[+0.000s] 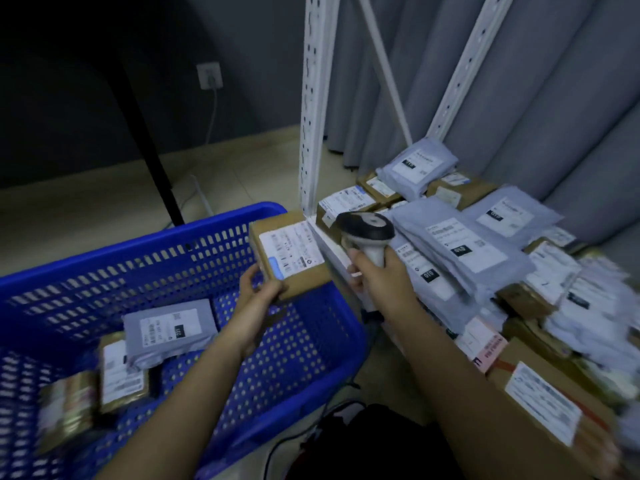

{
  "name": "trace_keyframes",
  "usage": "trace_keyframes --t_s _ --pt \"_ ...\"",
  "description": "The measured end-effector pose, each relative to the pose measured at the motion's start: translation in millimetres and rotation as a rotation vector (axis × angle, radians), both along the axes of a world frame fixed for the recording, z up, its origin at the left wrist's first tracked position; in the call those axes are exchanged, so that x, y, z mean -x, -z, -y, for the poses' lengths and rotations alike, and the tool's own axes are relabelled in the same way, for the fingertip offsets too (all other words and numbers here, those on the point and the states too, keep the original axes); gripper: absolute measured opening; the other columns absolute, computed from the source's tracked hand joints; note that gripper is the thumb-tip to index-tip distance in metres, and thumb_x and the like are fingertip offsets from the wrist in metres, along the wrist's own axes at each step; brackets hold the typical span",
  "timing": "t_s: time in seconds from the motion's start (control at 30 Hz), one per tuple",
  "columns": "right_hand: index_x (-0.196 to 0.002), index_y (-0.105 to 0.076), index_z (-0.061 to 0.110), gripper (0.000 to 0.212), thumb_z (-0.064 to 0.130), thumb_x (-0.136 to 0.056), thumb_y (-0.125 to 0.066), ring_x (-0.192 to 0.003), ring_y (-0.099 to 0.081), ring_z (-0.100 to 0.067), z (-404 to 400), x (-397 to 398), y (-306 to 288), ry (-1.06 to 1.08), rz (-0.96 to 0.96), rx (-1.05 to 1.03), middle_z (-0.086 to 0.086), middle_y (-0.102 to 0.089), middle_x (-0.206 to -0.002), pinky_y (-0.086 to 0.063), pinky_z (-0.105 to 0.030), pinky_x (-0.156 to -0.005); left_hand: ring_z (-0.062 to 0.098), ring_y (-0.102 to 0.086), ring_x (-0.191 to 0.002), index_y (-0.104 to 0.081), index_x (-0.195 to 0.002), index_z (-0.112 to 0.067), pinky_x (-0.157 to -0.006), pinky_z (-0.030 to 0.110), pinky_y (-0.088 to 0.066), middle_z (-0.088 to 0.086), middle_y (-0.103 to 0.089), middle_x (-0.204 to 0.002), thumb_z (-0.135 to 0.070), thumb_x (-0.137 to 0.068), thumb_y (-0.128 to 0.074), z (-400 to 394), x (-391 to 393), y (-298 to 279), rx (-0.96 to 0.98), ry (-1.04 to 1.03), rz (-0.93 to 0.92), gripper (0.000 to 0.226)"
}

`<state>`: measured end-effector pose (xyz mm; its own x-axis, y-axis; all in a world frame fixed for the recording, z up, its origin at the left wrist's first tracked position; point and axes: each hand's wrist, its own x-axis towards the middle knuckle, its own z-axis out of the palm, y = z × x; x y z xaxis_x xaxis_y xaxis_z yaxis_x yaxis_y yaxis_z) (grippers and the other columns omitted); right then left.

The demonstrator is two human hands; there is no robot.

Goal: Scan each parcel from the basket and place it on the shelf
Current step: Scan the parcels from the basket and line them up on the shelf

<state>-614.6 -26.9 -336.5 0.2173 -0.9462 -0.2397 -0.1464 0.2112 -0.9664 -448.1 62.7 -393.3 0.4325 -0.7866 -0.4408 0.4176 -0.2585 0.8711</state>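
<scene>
My left hand [258,294] grips a small brown cardboard parcel [289,254] by its near edge, label up, above the far right corner of the blue basket [145,237]. A blue patch of light lies on the label's near left corner. My right hand [379,277] holds a white and black barcode scanner [367,233] by its handle, just right of the parcel. In the basket lie a grey mailer bag [169,330], a brown box with a white label [123,374] and a taped box [67,410]. The low shelf [332,249] on the right is piled with parcels.
White perforated shelf posts [313,105] rise behind the parcel, with grey curtains [519,81] behind them. Grey mailers [450,244] and brown boxes [543,407] crowd the shelf. A black table leg [149,133] stands at the back left. A cable [294,441] runs across the floor below the scanner.
</scene>
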Motion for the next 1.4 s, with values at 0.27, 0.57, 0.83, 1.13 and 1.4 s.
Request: trace_keyframes --t_s 0.27,0.57,0.83,1.13,1.4 --pt "-0.121 -0.053 0.017 0.039 0.021 -0.087 -0.071 -0.084 -0.066 -0.010 -12 97 -54 0.283 0.171 0.165 0.003 -0.067 -0.099 -0.055 -0.023 -0.066 0.014 -0.055 -0.110 -0.060 -0.114 -0.041 -0.077 0.032 -0.051 -0.002 -0.060 -0.124 -0.035 -0.080 -0.053 25 54 -98 0.157 0.434 0.173 0.035" --pt "-0.131 -0.052 0.017 0.061 0.022 -0.077 -0.081 -0.101 -0.067 -0.021 -20 156 -44 0.483 0.237 0.122 -0.002 -0.067 -0.116 -0.059 -0.039 -0.080 0.017 -0.068 -0.100 -0.048 -0.129 -0.008 -0.091 0.039 -0.054 0.008 -0.066 -0.118 -0.078 -0.048 -0.075 68 138 -109 0.149 0.218 0.118 0.111" --pt "-0.130 -0.050 0.016 0.062 0.015 -0.077 -0.081 -0.108 -0.062 -0.019 -18 172 -43 0.575 0.228 0.151 -0.003 -0.063 -0.123 -0.055 -0.032 -0.086 0.015 -0.060 -0.094 -0.039 -0.128 -0.039 -0.078 0.035 -0.046 -0.007 -0.062 -0.105 -0.046 -0.095 -0.049 71 163 -103 0.065 0.419 0.109 0.036" --pt "-0.124 -0.053 0.012 0.046 0.020 -0.084 -0.074 -0.084 -0.068 -0.022 -24 177 -31 0.502 0.131 0.142 -0.009 -0.069 -0.107 -0.058 -0.035 -0.072 0.023 -0.063 -0.105 -0.037 -0.140 -0.020 -0.084 0.036 -0.053 0.008 -0.063 -0.118 -0.020 -0.090 -0.056 66 144 -86 0.054 0.395 0.026 0.053" --pt "-0.102 -0.062 0.011 0.019 0.018 -0.087 -0.071 -0.060 -0.057 -0.013 -42 183 -44 0.298 0.037 0.106 -0.007 -0.063 -0.075 -0.051 -0.022 -0.055 0.011 -0.054 -0.108 -0.029 -0.145 -0.022 -0.088 0.027 -0.044 -0.005 -0.051 -0.127 -0.012 -0.087 -0.064 56 136 -89 0.168 0.204 0.270 0.068"
